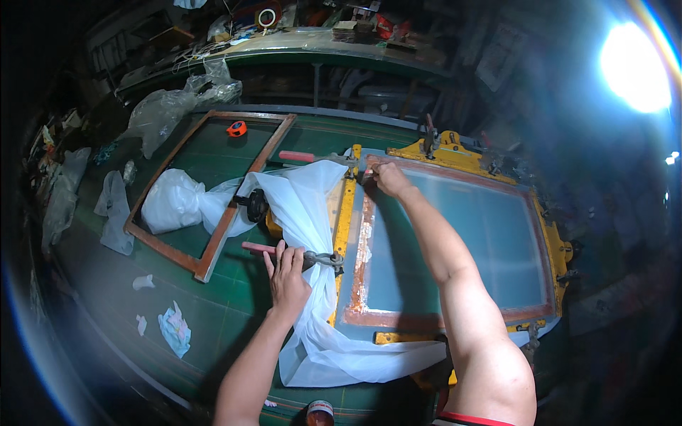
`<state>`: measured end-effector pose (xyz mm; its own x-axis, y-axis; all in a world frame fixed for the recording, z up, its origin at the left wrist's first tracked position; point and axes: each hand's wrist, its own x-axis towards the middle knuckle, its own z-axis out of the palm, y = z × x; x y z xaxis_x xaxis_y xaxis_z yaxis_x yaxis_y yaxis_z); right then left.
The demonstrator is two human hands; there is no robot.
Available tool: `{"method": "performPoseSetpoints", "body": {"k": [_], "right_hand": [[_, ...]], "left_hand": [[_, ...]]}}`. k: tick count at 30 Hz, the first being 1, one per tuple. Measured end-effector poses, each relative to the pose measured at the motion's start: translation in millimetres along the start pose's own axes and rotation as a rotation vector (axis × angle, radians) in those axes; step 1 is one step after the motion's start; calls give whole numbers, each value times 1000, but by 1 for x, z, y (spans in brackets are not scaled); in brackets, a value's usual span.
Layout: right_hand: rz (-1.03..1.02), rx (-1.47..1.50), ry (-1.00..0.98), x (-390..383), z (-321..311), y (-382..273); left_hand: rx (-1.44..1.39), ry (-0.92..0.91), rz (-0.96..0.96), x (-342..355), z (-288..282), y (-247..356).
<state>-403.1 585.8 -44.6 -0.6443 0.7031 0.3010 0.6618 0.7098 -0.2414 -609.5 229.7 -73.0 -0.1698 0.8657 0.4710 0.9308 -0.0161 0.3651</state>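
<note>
A mesh screen in a reddish-brown frame (366, 248) lies on the right, edged by yellow metal clamp bars (344, 224). My left hand (288, 280) lies with fingers outstretched and apart across a toggle clamp lever with a pink grip (257, 248). My right hand (389, 179) is closed at the screen's upper left corner; what its fingers hold is too small to make out. Close beside it is a second clamp with a pink grip (296, 156). White translucent sheeting (309, 213) drapes along the screen's left side and under its near edge.
An empty wooden frame (213, 254) lies on the green table (234, 334) to the left. Inside it are an orange tape measure (236, 128) and a bundled white bag (172, 201). Clear plastic bags (160, 117) and a crumpled cloth (175, 330) lie around it. A jar (320, 413) stands near me.
</note>
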Motion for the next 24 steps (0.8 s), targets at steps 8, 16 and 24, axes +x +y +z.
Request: {"method": "performPoseSetpoints", "body": {"k": [8, 16, 24], "right_hand": [[46, 32, -149, -67, -16, -59], [-87, 89, -226, -147, -31, -121], [-286, 207, -152, -233, -35, -184]], "left_hand": [[81, -65, -29, 1, -1, -2], [71, -174, -88, 5, -9, 1], [48, -201, -99, 8, -11, 1]]}}
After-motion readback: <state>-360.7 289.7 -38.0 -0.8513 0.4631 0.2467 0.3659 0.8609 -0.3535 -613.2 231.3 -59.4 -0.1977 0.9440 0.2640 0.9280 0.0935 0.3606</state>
